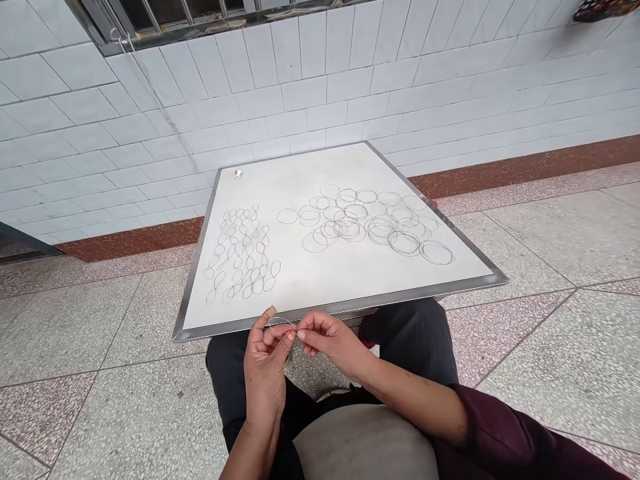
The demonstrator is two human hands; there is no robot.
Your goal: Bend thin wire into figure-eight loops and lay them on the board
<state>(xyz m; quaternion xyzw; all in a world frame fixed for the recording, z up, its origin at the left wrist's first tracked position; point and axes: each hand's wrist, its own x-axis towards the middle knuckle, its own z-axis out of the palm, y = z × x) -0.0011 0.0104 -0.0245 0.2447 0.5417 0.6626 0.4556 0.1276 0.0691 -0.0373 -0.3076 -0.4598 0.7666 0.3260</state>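
Close to the near edge of a white table (295,280), both my hands meet over my lap around a thin wire loop (281,321). My left hand (267,353) pinches it between thumb and fingers, with a tan wrap on the tip of one raised finger. Thumb and fingertips of my right hand (325,337) close on the same wire, right beside the left thumb. Round wire rings (437,253) lie overlapping on the right half of the tabletop. Several wire loops twisted into figure-eights (255,280) lie in rows on the left.
A small red and white object (239,174) sits at the table's far left corner. A grey metal rim (345,309) edges the table. Behind stands a white tiled wall (300,100) with a barred window (185,13) and a hanging cord (160,103).
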